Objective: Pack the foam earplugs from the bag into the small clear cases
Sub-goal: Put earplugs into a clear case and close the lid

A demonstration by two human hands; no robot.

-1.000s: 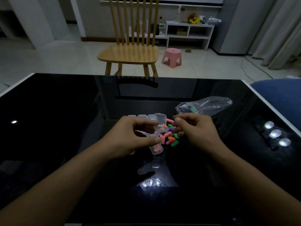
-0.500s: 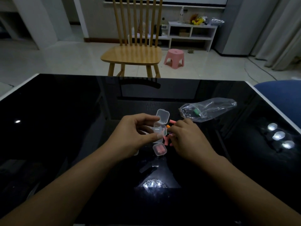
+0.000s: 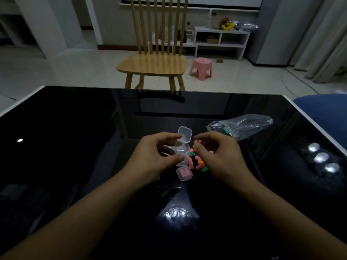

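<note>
My left hand (image 3: 155,158) grips a small clear case (image 3: 181,151) between thumb and fingers, its hinged lid (image 3: 185,134) standing open. My right hand (image 3: 219,156) hovers just right of it, thumb and forefinger pinching what looks like a pink earplug (image 3: 197,141) beside the lid. A heap of pink, orange and green foam earplugs (image 3: 197,163) lies on the table under the right hand. A closed case with pink earplugs (image 3: 184,173) sits below the left thumb. The clear plastic bag (image 3: 244,125) lies at the right rear with a green earplug inside. More cases are hidden behind my left hand.
All this rests on a glossy black table (image 3: 75,147) with white edges, which mirrors ceiling lamps. Beyond the far edge stands a wooden chair (image 3: 154,64) and a pink stool (image 3: 201,68). A blue seat (image 3: 323,109) is at the right.
My right hand dipped into the earplug heap, then rose again to the open case's lid. The left hand kept its hold on the case and tilted it a little.
</note>
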